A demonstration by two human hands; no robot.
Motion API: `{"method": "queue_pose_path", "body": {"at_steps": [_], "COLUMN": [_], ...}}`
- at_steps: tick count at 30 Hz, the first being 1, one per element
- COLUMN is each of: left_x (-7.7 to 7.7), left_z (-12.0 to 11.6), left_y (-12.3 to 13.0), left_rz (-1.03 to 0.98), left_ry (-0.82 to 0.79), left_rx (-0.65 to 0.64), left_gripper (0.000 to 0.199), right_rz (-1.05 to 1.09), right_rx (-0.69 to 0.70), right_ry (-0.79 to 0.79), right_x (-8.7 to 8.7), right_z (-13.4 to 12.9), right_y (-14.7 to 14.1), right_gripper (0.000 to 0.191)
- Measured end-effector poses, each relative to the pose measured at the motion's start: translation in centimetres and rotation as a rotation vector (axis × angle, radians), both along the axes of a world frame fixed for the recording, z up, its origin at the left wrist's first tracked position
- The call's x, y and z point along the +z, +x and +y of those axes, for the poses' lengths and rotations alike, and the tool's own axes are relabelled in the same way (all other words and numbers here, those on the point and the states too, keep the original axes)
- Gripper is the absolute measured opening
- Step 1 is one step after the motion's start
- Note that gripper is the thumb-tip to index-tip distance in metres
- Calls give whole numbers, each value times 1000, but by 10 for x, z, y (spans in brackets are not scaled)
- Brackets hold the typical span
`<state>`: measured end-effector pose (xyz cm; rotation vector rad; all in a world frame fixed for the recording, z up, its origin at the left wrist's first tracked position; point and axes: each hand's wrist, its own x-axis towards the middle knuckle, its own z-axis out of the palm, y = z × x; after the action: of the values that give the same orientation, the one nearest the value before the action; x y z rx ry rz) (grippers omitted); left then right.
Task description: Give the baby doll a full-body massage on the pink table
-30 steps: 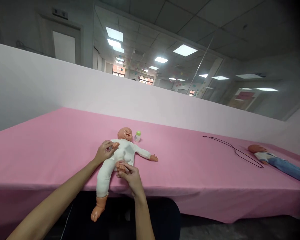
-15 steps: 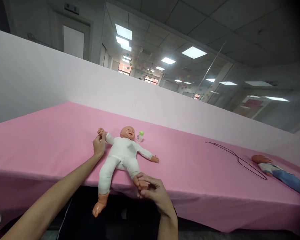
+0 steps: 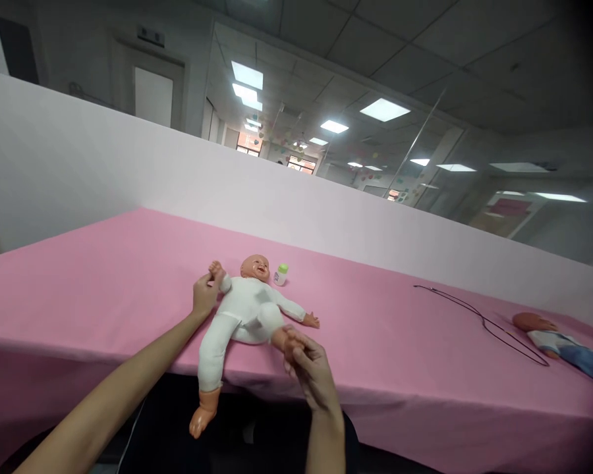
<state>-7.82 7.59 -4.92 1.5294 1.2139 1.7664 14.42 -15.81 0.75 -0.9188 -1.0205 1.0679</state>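
Note:
A baby doll in a white suit lies face up on the pink-covered table, its head away from me. My left hand pinches the doll's raised hand on the left side. My right hand is closed round the doll's foot on the right side, and that leg is bent up at the knee. The doll's other leg hangs over the table's front edge. Its other arm lies stretched out on the cloth.
Beside the doll's head stands a small bottle with a green cap. A thin black cord lies looped on the right. Beyond it is a second doll in blue trousers. A white partition runs behind the table.
The foot in my right hand has risen towards the doll's body, bending the knee. The doll's hand in my left hand has come closer to its head. The view has shifted slightly.

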Motion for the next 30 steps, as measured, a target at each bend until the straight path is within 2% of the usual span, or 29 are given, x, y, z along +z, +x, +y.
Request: {"method": "queue_pose_path", "body": {"at_steps": [2, 4, 6, 10, 13, 15, 17, 20, 22, 24, 25, 27, 30], "left_x": [1, 2, 2, 0, -1, -3, -3, -4, -4, -3, -2, -1, -2], "left_z": [3, 3, 0, -10, -13, -9, -3, 6, 8, 5, 3, -3, -10], "left_y": [-3, -4, -3, 4, 9, 10, 7, 1, -2, -2, 0, 5, 12], "left_rz": [-125, -138, -62, 254, 350, 269, 87, -189, -244, -201, -150, 3, 250], "left_ry": [-94, -111, -40, 219, 305, 245, 98, -145, -217, -181, -126, 24, 247], "left_rx": [135, 197, 141, -120, -232, -212, -116, 109, 205, 194, 157, 58, -108], "left_gripper": [50, 51, 48, 36, 29, 32, 42, 57, 60, 58, 56, 49, 35], "right_rz": [-237, -350, -301, -110, -28, -5, -42, -203, -342, -416, -408, -330, -176], "right_rx": [224, 330, 249, -128, -262, -257, -143, 146, 356, 447, 428, 288, 9], "right_ry": [-8, -41, -70, -29, 11, 22, -4, -31, -41, -58, -67, -70, -51], "right_x": [16, 24, 20, -14, -35, -37, -27, 0, 16, 25, 26, 19, 0], "right_z": [-26, -37, -30, 22, 54, 55, 39, -2, -25, -37, -38, -30, 5], "right_y": [10, 10, 2, -26, -46, -51, -46, -23, -8, 1, 2, -3, -23], "right_gripper": [42, 39, 39, 54, 61, 57, 51, 45, 40, 37, 37, 37, 46]}}
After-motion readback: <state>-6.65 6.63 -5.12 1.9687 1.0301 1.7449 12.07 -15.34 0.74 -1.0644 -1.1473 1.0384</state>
